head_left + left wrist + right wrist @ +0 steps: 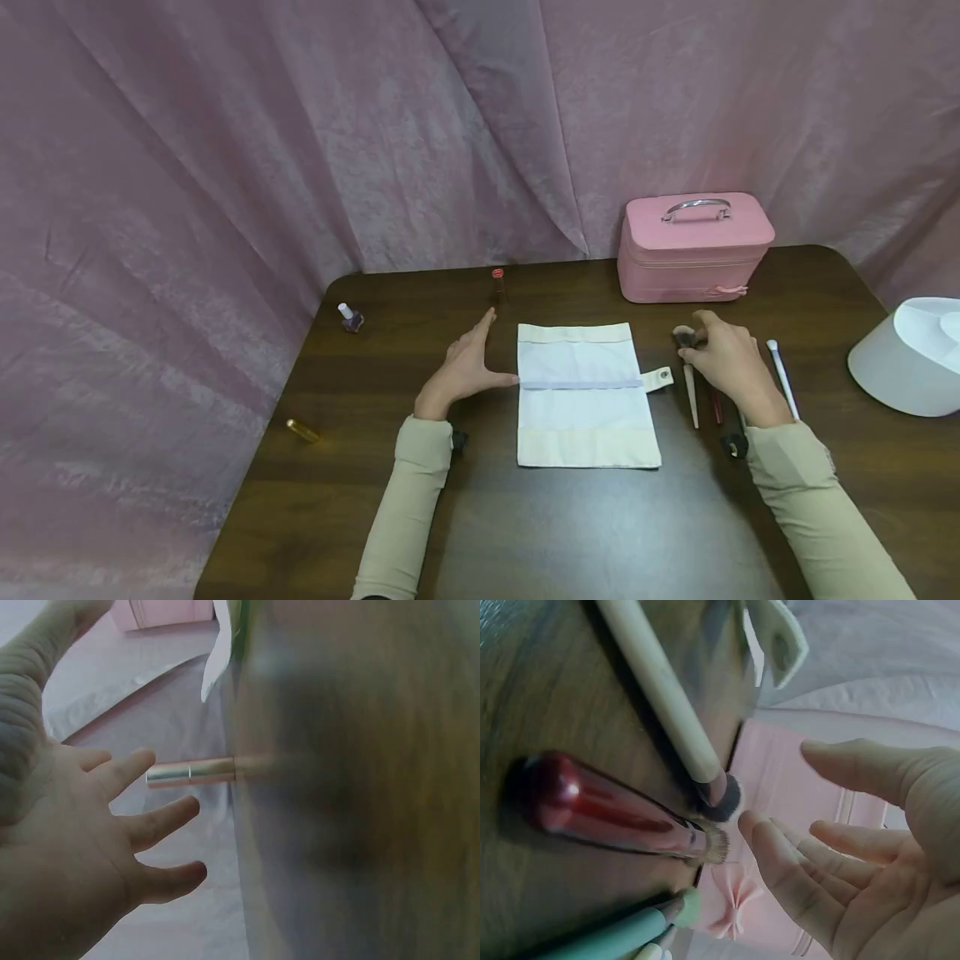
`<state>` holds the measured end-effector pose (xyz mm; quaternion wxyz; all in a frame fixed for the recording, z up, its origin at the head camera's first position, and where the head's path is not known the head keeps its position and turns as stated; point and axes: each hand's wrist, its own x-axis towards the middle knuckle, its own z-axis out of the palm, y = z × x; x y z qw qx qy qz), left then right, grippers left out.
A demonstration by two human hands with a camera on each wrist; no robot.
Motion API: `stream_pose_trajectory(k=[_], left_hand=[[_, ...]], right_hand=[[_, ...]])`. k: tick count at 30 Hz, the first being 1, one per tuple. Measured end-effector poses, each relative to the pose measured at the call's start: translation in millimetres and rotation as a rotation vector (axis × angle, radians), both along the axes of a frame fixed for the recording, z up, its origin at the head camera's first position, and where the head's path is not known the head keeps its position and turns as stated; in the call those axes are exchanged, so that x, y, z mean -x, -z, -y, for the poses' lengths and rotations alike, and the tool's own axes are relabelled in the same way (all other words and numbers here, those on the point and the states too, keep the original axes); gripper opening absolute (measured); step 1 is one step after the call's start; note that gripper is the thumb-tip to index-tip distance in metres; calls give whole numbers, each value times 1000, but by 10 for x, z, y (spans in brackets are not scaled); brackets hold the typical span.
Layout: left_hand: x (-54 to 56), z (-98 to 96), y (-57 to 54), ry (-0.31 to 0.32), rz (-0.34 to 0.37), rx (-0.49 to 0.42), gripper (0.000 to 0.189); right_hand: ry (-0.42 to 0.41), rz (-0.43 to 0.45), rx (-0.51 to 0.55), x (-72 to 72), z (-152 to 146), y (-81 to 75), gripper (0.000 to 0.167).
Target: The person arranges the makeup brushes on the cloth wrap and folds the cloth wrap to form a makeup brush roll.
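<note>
An unfolded white cloth brush roll (588, 425) lies flat, its snap strap (657, 379) sticking out to the right. My left hand (461, 367) is at its left edge with fingers spread and the thumb tip right by the cloth; nothing is in its palm. My right hand (723, 357) hovers over several makeup brushes, thumb and fingers apart around the bristle end of a pale-handled brush (660, 690). Beside that one lie a red-handled brush (611, 810) and a green brush (619, 930). A white-handled brush (782, 379) shows beyond the right hand, partly behind the wrist.
A pink vanity case (693, 279) stands at the back right, a white rounded container (892, 362) at the far right. An upright lipstick tube (210, 771) stands behind the left hand. Further left are a nail polish bottle (352, 321) and a gold tube (303, 431). Pink curtains hang behind.
</note>
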<state>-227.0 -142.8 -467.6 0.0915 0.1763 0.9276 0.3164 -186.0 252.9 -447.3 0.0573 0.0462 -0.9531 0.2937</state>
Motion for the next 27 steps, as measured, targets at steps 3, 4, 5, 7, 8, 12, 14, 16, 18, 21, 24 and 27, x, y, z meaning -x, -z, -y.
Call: stream_pose_trajectory(k=[3, 4, 5, 7, 8, 12, 14, 16, 18, 21, 24, 27], left_hand=[[-6, -31, 26, 26, 42, -11, 122], [-9, -41, 34, 35, 53, -13, 122], [-11, -52, 42, 43, 61, -15, 121], [-15, -73, 54, 61, 77, -13, 120], [-22, -83, 54, 72, 86, -13, 120], [-59, -115, 35, 111, 126, -6, 118], [-75, -129, 27, 127, 137, 3, 116], [-82, -142, 31, 142, 144, 19, 113], [-83, -164, 38, 156, 143, 41, 111], [-95, -200, 37, 173, 153, 83, 108], [-107, -228, 28, 185, 169, 124, 109], [-110, -238, 20, 189, 182, 149, 111]], right_hand=[[16, 21, -17, 17, 23, 24, 60], [22, 33, -19, 22, 31, 30, 59], [28, 42, -22, 28, 42, 34, 58], [38, 64, -32, 36, 52, 39, 57], [42, 74, -39, 41, 56, 42, 56], [53, 116, -61, 63, 63, 56, 52], [56, 134, -71, 76, 64, 59, 48], [54, 141, -85, 90, 66, 62, 42], [52, 130, -108, 106, 66, 74, 38], [50, 107, -139, 122, 69, 97, 33], [51, 94, -155, 125, 69, 119, 27], [48, 103, -161, 124, 67, 115, 24]])
